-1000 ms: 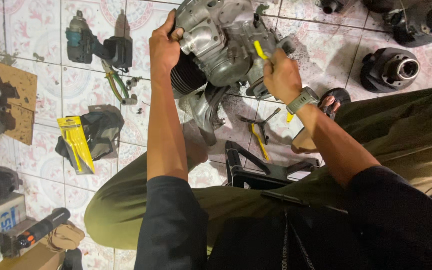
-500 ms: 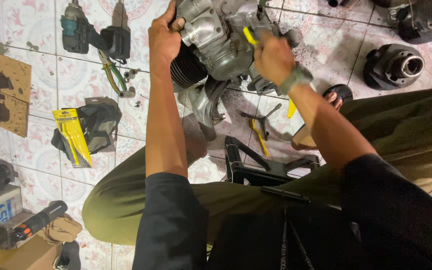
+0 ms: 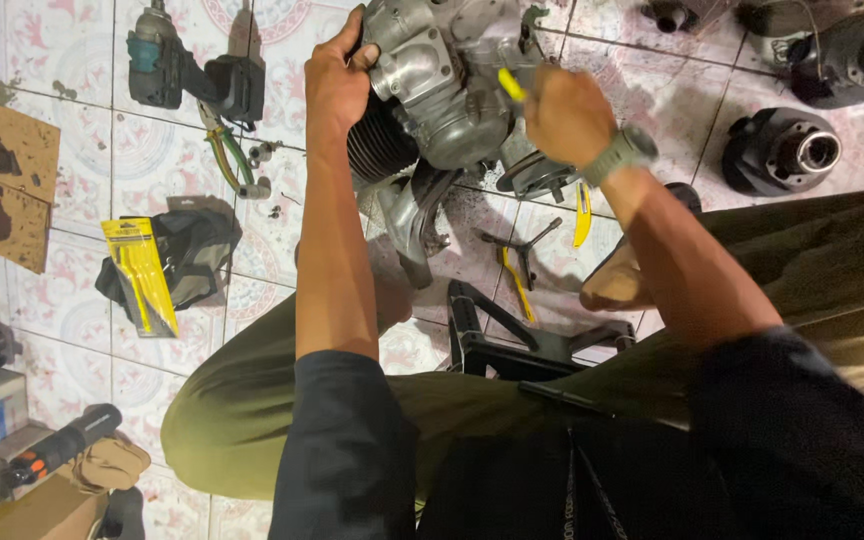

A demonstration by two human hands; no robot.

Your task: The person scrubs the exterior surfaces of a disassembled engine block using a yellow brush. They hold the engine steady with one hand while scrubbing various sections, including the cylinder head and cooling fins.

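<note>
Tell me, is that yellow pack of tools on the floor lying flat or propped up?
Lying flat. The yellow tool pack rests face up on the tiled floor, one edge against a dark cloth, well away from both hands.

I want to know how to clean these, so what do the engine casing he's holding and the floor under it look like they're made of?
The engine casing looks like cast metal, probably aluminium: dull silver-grey with rounded cast shapes, beside a darker finned cylinder. The left hand grips its edge. The floor looks like glazed ceramic tile: pale patterned squares with grout lines and a slight sheen, smudged with grime.
</note>
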